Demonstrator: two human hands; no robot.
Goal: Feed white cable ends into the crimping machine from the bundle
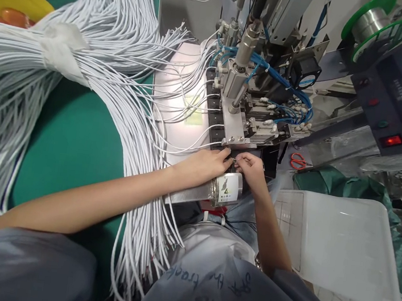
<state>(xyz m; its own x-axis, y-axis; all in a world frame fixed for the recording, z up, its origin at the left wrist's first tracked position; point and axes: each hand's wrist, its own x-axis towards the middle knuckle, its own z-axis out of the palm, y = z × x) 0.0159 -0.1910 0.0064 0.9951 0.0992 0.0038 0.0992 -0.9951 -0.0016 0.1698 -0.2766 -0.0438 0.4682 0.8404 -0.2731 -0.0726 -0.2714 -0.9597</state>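
At the near end of the machine (236, 120), my left hand (208, 166) reaches in from the left with its fingers bent together at the fixture's edge. What lies under those fingertips is too small to make out. Just to the right, my right hand (252, 169) is closed in a pinch, thumb against fingers, on something tiny and mostly hidden. The fingertips of both hands nearly meet. White cables (182, 148) run from the left into the machine's row of slots. Below my hands sits a clear-wrapped roll with a white label (228, 188).
A large tied bundle of white cables (116, 96) spreads over the green mat (79, 126). A solder wire spool (373, 25) and a control box (397, 106) stand at the upper right. Orange-handled scissors (298, 161) and a white plastic bin (350, 247) are at the right.
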